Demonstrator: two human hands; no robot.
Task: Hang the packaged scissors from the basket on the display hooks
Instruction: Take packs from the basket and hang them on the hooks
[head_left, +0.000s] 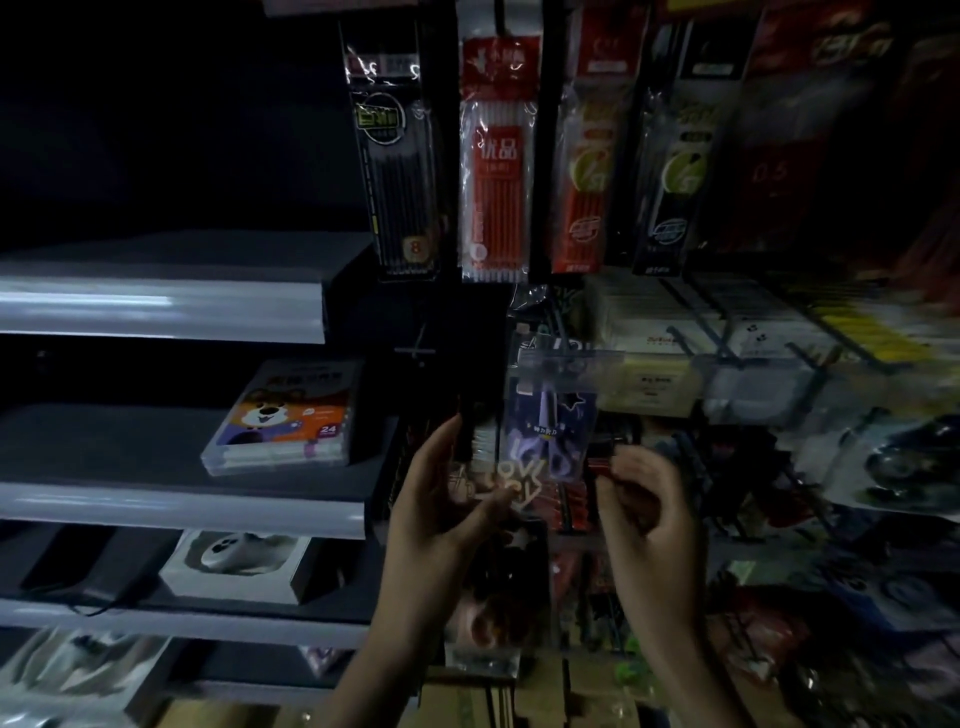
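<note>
A clear packet of purple scissors (549, 434) hangs upright just under a clear price-tag strip (569, 358) at the end of a dark display hook (560, 312). My left hand (447, 499) holds the packet's lower part, fingers behind it and thumb across the printed front. My right hand (647, 501) hovers just right of the packet with its fingers curled. Blur hides whether it touches the packet or pinches anything. No basket is in view.
Pen refill packs (498, 156) hang above on the dark rack. More hooks with packaged goods (737, 338) crowd the right side. Grey shelves (171, 306) on the left carry a marker box (285, 415) and a white boxed item (239, 564).
</note>
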